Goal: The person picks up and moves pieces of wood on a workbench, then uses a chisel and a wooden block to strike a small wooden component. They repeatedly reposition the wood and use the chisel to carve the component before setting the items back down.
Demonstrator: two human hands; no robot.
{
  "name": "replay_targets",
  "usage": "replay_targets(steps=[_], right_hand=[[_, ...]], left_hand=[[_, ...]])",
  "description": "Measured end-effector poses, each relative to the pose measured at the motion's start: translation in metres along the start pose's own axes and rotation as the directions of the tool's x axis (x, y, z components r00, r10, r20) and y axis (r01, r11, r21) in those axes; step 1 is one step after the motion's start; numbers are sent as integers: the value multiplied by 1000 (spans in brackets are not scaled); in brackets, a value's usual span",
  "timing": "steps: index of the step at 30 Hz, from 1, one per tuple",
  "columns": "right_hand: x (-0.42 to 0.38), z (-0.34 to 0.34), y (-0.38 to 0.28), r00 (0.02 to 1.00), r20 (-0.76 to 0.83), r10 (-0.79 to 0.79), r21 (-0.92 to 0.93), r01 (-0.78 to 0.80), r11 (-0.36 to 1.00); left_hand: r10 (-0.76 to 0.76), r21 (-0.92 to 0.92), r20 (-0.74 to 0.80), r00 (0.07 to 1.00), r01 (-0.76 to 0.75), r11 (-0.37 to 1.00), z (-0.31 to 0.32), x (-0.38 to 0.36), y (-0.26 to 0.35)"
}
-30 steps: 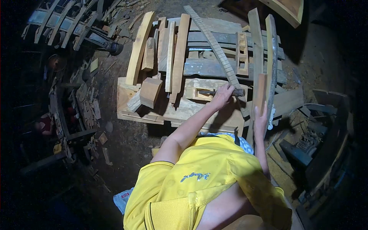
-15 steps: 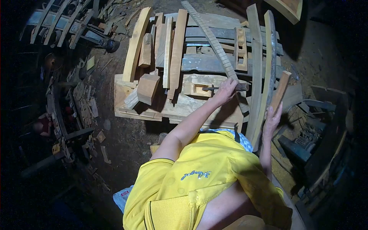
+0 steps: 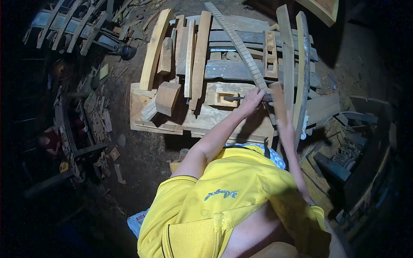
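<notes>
My left hand (image 3: 251, 103) is closed around a chisel (image 3: 231, 99), which lies nearly level, its tip in the rectangular hollow of a pale wooden block (image 3: 211, 99). The chisel's dark handle end sticks out to the right of my fist. My right hand (image 3: 285, 128), a little blurred, grips the lower end of a wooden bar (image 3: 279, 101). The bar's upper part is right at the handle end of the chisel. Behind my left hand, a long slat with cross marks (image 3: 241, 46) slants over the bench, its lower end passing by my knuckles.
The low plank bench (image 3: 202, 124) carries long boards (image 3: 200, 60) and a cut block (image 3: 167, 99) on the left. A slotted wooden piece (image 3: 270, 53) and long curved strips (image 3: 302, 64) lie right. A motor-like machine (image 3: 342, 161) stands lower right. Another person (image 3: 52, 142) sits far left.
My right hand has swung the wooden bar leftward, from beyond the curved strips to the chisel's handle end. My left hand stays on the chisel, almost unmoved.
</notes>
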State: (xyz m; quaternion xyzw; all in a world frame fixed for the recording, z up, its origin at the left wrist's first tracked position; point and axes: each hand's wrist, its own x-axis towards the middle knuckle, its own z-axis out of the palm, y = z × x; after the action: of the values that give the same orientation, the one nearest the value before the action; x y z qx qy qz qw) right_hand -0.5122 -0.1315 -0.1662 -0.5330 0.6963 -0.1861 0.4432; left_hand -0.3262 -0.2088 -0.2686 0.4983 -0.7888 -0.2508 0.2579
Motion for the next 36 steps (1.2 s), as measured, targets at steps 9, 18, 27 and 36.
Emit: replay_targets(steps=[9,18,27,36], right_hand=[[18,5,36,910,-394,-131,78,175,982],[17,-11,34,879,-451,-155,183,262,948],[14,19,47,959,-126,-253,-77,245,967],[36,23,24,935,-166,-314,-106,300,948]], left_hand=[[14,-41,-129,992,-20,999,-20,-5,6],[14,-75,-56,998,-18,997,-12,-7,6],[25,-17,-92,995,-27,999,-7,-8,-3],[24,5,-113,993,-24,1000,-10,-10,-10]])
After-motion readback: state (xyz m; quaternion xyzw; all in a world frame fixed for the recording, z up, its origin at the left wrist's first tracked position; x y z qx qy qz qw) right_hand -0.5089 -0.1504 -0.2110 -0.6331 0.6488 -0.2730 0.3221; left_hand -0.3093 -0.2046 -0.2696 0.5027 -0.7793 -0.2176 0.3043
